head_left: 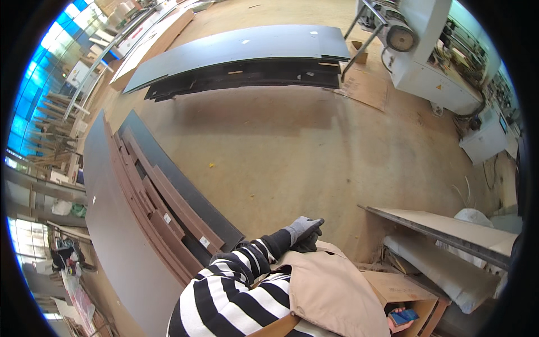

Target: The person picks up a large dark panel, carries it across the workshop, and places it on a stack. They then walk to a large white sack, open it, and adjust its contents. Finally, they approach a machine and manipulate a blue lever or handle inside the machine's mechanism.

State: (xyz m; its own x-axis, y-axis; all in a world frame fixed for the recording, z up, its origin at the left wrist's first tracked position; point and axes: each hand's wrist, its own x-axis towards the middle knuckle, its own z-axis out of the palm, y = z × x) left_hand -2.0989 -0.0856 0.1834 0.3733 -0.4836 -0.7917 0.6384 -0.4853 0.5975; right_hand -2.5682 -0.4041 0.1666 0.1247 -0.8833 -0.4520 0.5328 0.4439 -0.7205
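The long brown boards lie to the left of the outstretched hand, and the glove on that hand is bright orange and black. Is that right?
Not quite: the glove is grey and black, not bright orange, as the head view shows. The long brown boards are to its left.

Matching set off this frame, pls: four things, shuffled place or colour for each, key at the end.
1. gloved left hand
2. brown strips
3. yellow scrap
4. blue object

A. on the bare floor
B. in the open box, lower right
C. grey and black
D. among larger panels at left

Pairs: 1-C, 2-D, 3-A, 4-B
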